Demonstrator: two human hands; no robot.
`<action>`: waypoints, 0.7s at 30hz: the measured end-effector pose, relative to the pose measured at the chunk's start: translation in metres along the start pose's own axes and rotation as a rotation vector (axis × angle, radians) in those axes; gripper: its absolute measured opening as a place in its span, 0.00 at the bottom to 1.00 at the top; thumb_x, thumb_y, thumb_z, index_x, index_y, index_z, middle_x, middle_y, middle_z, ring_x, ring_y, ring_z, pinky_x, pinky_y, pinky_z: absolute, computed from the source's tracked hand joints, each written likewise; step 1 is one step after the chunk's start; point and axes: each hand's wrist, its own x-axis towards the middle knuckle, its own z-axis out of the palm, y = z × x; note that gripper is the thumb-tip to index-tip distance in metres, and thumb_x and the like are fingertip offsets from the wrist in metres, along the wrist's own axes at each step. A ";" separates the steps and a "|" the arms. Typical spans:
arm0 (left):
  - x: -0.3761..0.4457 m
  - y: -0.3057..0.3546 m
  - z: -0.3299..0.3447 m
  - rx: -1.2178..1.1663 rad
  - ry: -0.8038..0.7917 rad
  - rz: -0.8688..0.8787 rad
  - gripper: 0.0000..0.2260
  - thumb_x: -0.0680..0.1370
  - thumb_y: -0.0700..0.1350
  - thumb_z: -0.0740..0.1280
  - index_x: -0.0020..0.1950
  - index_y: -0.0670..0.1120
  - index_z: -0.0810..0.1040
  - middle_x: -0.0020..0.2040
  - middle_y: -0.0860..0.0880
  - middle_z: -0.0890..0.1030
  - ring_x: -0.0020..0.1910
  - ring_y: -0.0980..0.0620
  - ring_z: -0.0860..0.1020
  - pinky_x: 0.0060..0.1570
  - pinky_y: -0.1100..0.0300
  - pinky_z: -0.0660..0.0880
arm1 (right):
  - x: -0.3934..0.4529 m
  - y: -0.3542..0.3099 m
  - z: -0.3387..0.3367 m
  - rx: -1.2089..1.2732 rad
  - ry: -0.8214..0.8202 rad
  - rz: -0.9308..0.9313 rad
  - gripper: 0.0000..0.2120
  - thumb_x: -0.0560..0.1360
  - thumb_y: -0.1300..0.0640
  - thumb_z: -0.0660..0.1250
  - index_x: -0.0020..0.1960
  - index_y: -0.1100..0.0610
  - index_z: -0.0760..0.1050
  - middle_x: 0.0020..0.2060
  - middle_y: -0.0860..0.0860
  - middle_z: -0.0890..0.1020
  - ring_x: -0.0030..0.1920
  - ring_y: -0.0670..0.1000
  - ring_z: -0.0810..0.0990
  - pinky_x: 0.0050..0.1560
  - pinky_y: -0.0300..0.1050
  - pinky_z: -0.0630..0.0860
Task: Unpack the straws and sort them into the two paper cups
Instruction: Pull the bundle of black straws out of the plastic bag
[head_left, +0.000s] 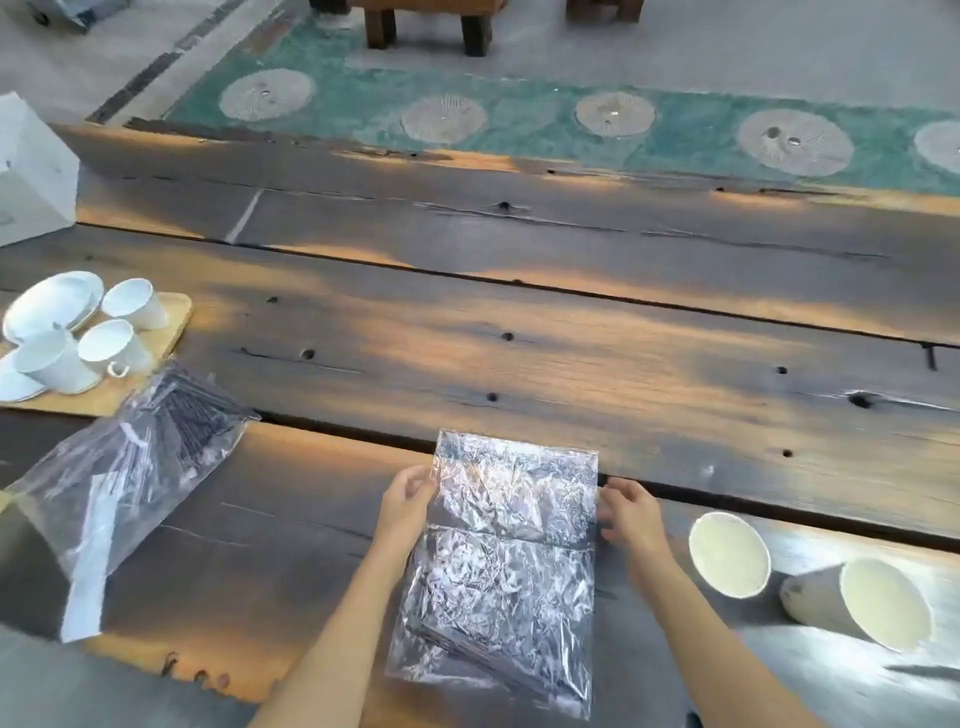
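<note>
A crinkled clear plastic bag (506, 566) with dark straws in its lower part lies on the wooden table in front of me. My left hand (408, 493) pinches its upper left edge. My right hand (631, 512) touches its upper right edge with fingers bent. A second clear bag of dark straws (135, 467) lies at the left, untouched. Two white paper cups stand to the right: the nearer-to-bag cup (730, 553) and the far right cup (878, 605). Both look empty.
A wooden tray (174, 322) at the left edge carries white ceramic cups (111, 345) and saucers. A white box (31, 171) sits at the far left. A dark gap runs across the table planks just behind the bag. Beyond the table lies a green patterned floor.
</note>
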 end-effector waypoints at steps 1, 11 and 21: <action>0.009 0.001 0.000 0.010 0.007 0.000 0.08 0.83 0.48 0.62 0.62 0.53 0.74 0.62 0.53 0.75 0.59 0.54 0.73 0.57 0.57 0.69 | 0.004 -0.002 0.003 -0.030 0.022 0.017 0.18 0.81 0.62 0.62 0.69 0.64 0.70 0.53 0.58 0.79 0.48 0.57 0.77 0.50 0.55 0.77; 0.061 0.004 0.016 -0.005 0.025 -0.090 0.17 0.83 0.45 0.62 0.72 0.49 0.71 0.63 0.54 0.76 0.55 0.56 0.74 0.55 0.59 0.69 | 0.047 0.008 0.014 -0.054 0.062 0.108 0.18 0.79 0.66 0.62 0.69 0.64 0.69 0.50 0.54 0.81 0.39 0.52 0.78 0.54 0.61 0.78; 0.072 0.011 0.018 0.061 0.038 -0.070 0.16 0.77 0.38 0.70 0.64 0.45 0.76 0.46 0.55 0.82 0.44 0.57 0.80 0.40 0.63 0.75 | 0.056 0.010 0.014 -0.126 0.098 0.037 0.11 0.74 0.66 0.71 0.56 0.61 0.78 0.38 0.54 0.83 0.37 0.48 0.78 0.40 0.40 0.73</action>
